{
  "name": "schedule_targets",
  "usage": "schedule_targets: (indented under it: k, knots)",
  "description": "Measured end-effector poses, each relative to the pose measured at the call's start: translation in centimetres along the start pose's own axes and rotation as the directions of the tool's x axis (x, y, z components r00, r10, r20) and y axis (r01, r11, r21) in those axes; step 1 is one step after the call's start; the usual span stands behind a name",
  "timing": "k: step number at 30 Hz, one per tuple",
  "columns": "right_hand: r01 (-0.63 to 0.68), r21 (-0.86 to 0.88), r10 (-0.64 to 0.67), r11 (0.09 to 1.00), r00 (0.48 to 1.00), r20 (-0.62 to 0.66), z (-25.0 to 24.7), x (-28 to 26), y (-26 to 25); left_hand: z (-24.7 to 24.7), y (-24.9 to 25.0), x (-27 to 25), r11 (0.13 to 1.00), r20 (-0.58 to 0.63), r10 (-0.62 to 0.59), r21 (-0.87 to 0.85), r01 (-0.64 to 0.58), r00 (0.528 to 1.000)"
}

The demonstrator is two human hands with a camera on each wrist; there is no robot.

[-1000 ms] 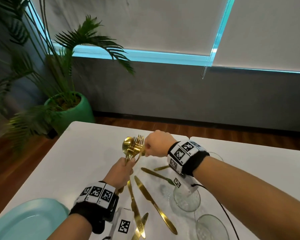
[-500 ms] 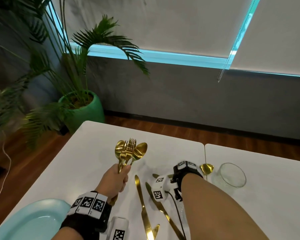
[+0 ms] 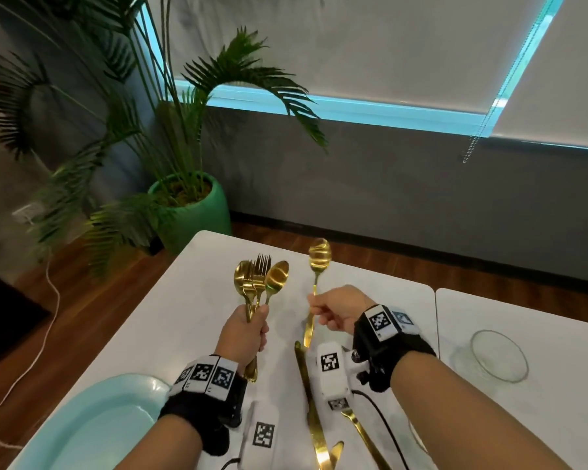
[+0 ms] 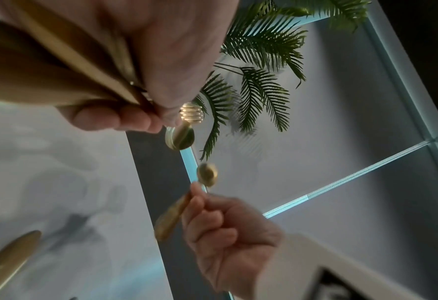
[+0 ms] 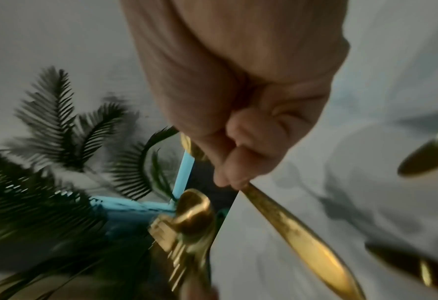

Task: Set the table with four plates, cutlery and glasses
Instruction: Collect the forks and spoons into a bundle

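My left hand (image 3: 248,329) grips a bundle of gold spoons and forks (image 3: 260,281) upright above the white table (image 3: 170,320). To its right, my right hand (image 3: 331,312) pinches the handle of a single gold spoon (image 3: 319,257), bowl up. The left wrist view shows that spoon (image 4: 207,174) held by the right hand (image 4: 228,233), below the bundle's handles (image 4: 66,60). In the right wrist view the spoon handle (image 5: 302,239) runs down from my fingers, and the bundle (image 5: 187,229) is blurred. Gold knives (image 3: 314,415) lie on the table between my wrists. A light blue plate (image 3: 92,425) sits at bottom left.
A clear glass (image 3: 498,356) stands on the adjoining white table at right. A potted palm in a green pot (image 3: 197,212) stands on the wooden floor beyond the far left corner. A white cable (image 3: 28,361) trails on the floor at left.
My right hand went down to the table, then came up holding a single gold spoon beside the bundle. The left hand has kept the bundle upright.
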State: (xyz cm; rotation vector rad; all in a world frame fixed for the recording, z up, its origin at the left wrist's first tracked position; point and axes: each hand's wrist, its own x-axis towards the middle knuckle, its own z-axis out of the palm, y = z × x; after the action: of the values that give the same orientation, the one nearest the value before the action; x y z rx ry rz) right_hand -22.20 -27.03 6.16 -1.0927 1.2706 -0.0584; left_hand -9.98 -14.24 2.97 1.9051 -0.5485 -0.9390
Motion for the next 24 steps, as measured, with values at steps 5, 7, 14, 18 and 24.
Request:
schedule_targets:
  k: [5, 7, 14, 18, 24]
  knots:
    - [0.016, -0.184, 0.039, 0.983, 0.957, 0.288, 3.9, -1.9, 0.3, -0.7, -0.8, 0.1, 1.0, 0.042, 0.009, 0.012, -0.01, 0.999]
    - [0.02, -0.232, 0.053, 0.973, 0.951, 0.305, 5.1, -1.6, 0.7, -0.9, -1.2, -0.2, 1.0, 0.077, -0.003, 0.024, 0.001, 0.997]
    - [0.11, -0.421, 0.006, 0.9, 0.964, 0.264, 6.8, -1.5, 2.0, -1.6, -2.1, -2.2, 0.987, 0.184, -0.065, -0.132, 0.09, 0.981]
    - [0.179, -0.581, -0.036, 0.794, 0.968, 0.249, 7.9, -2.1, 3.0, -2.2, -4.0, -2.7, 0.991, 0.19, -0.096, -0.078, 0.112, 0.977]
    - [0.19, -0.817, -0.019, 0.544, 0.977, 0.214, 7.3, -3.3, 4.4, -2.9, -7.8, -5.9, 0.946, 0.112, -0.091, 0.319, 0.051, 0.989]
